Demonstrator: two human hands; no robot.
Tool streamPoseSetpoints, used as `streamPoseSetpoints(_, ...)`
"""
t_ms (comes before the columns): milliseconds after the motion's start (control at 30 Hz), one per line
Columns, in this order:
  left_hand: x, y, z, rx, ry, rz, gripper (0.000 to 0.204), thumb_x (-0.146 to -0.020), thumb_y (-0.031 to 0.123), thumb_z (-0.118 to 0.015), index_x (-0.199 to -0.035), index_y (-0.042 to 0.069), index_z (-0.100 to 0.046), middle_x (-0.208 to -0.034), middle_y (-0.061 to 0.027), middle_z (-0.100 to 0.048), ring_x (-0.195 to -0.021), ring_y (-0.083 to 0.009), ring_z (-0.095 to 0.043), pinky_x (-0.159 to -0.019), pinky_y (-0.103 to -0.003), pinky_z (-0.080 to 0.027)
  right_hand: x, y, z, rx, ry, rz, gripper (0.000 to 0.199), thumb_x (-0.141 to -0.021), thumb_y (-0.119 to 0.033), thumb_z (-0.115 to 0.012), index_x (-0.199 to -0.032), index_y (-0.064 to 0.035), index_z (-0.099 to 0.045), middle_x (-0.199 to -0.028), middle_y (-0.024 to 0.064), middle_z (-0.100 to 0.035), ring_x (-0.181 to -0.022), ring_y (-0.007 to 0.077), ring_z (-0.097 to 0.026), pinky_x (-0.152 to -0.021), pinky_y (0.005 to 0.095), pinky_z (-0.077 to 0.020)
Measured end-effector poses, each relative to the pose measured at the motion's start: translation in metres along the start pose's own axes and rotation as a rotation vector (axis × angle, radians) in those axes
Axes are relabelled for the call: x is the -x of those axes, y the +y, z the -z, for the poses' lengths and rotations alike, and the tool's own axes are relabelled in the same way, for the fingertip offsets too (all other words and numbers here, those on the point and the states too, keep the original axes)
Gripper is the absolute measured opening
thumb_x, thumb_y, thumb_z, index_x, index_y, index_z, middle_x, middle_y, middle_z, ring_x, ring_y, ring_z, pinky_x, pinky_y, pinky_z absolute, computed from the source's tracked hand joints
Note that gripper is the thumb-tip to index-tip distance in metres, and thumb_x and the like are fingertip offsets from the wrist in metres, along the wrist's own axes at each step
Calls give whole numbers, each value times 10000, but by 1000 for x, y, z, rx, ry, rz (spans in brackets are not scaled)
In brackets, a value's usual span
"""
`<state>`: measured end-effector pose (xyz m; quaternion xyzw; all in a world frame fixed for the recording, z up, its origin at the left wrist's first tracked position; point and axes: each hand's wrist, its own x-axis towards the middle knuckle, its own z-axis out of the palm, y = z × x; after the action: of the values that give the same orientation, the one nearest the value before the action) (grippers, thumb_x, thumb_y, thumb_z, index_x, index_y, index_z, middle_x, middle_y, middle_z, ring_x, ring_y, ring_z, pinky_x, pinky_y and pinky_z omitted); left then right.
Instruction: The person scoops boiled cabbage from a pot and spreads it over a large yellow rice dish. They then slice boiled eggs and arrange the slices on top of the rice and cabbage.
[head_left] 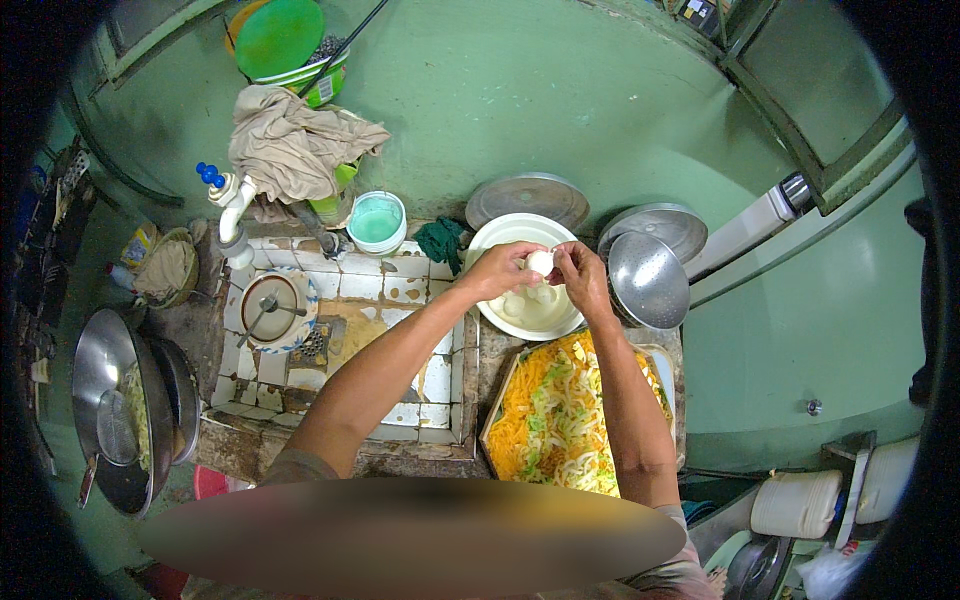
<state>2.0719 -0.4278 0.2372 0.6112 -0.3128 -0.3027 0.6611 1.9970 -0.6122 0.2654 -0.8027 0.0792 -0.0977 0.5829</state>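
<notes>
White egg (540,262) pinched between both hands' grips above bowl (500,235).

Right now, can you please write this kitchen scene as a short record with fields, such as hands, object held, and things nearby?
Left hand: grips a white egg from the left
Right hand: fingers on the same egg from the right
Below hands: white bowl, pale contents
Nearer the person: tray of shredded orange and pale vegetables
Right of bowl: metal colander
Left: tiled sink with a white tap
</notes>
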Motion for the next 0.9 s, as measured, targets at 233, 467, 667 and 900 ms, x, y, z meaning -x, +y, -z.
streamPoseSetpoints(233, -1, -9, -10, 62, 100, -32, 624, -828, 111, -742, -1387, 62, -471, -1108, -74, -641, -841, -120, -642, -655, -276, -554, 6, 4, -7, -50, 5, 77, 250, -945, -186, -616, -1067, 26, -667, -886, 79, -676, -702, 117, -630, -653, 276, -540)
streamPoseSetpoints(467, -6, -14, -12, 79, 226, -29, 603, -798, 91, -775, -1302, 0, -458, -1119, -141, -624, -853, -168, -665, -654, -288, -567, 2, -1, -6, -105, 38, -9, 231, -896, -179, -670, -998, 25, -706, -817, 65, -686, -674, 103, -625, -624, 244, -526)
streamPoseSetpoints(667, -10, -17, -13, 9, 292, -38, 509, -783, 63, -781, -1186, -22, -482, -1107, -164, -608, -849, -188, -665, -663, -307, -577, 0, -3, -11, -112, 70, -53, 207, -850, -128, -672, -982, 27, -711, -806, 70, -692, -673, 104, -636, -603, 239, -529)
streamPoseSetpoints(900, -10, -22, -10, 2, 276, -32, 482, -791, 66, -774, -1178, -24, -501, -1102, -172, -617, -881, -192, -662, -681, -309, -581, -3, 3, -11, -42, 93, -68, 194, -848, -113, -646, -949, 38, -716, -786, 79, -697, -643, 112, -643, -586, 249, -534)
